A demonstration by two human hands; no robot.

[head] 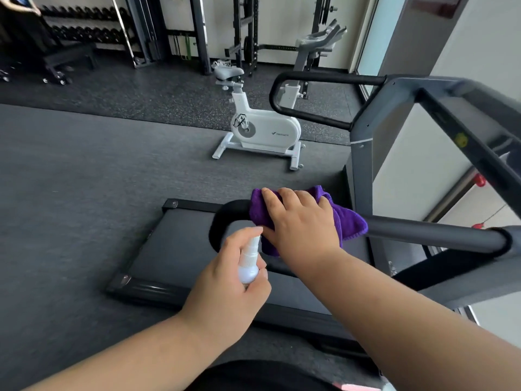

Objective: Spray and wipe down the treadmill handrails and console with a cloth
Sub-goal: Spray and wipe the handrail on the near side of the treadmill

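A purple cloth (349, 221) is draped over the near treadmill handrail (428, 235), a dark grey bar that curves down at its left end. My right hand (301, 221) lies on top of the cloth with its fingers wrapped over it and the rail. Just below and left, my left hand (225, 286) grips a small white spray bottle (248, 263), its nozzle pointing up toward the cloth. The far handrail (324, 77) loops at upper right. The console frame (462, 131) is at the right edge.
The treadmill belt deck (169, 249) lies below the hands. A white exercise bike (262, 128) stands on the dark floor beyond. Weight racks and a dumbbell rack (84, 26) line the back wall. A window and wall are on the right.
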